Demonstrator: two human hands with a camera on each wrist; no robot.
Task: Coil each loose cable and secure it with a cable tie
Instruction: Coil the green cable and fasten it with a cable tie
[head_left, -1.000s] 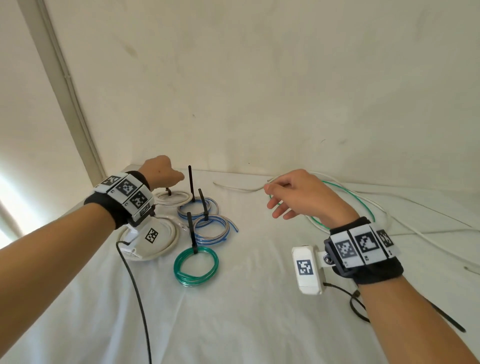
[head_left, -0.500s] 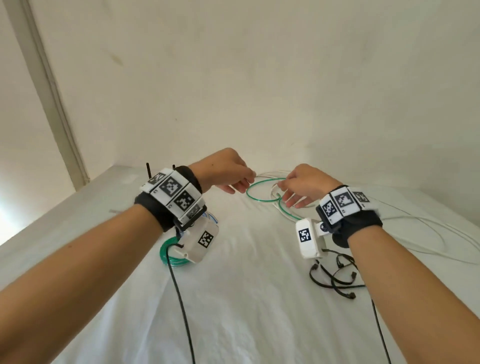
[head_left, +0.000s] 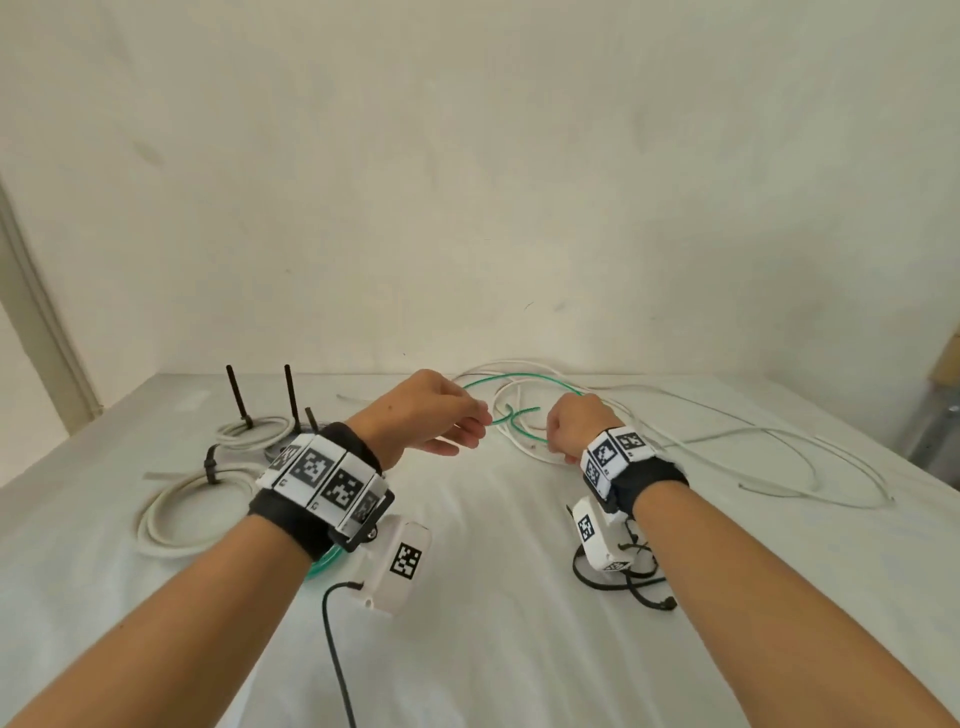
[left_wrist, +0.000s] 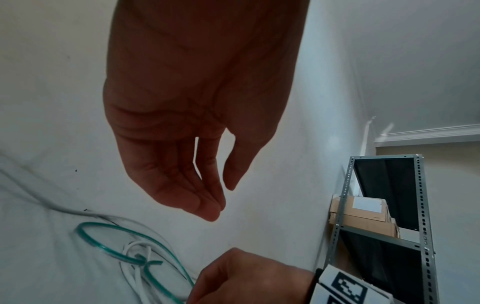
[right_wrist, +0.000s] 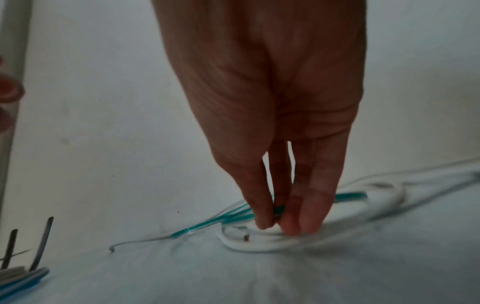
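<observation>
White-sheeted table (head_left: 478, 597): tied coils (head_left: 176, 514) beside relaxed left hand (head_left: 431, 415); right hand (head_left: 574, 428) pinches green cable (head_left: 514, 384), loose white cables (head_left: 753, 441) remaining.

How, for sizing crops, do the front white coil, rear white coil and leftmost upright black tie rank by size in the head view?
Front white coil
Rear white coil, farther off, so unsure
Leftmost upright black tie

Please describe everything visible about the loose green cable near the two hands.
The green cable is thin, with a glossy, see-through plastic look. It lies uncoiled in loose loops on the white cloth, tangled among white cables. The right hand pinches it at the fingertips. The left hand is open and seems not to touch it.
</observation>
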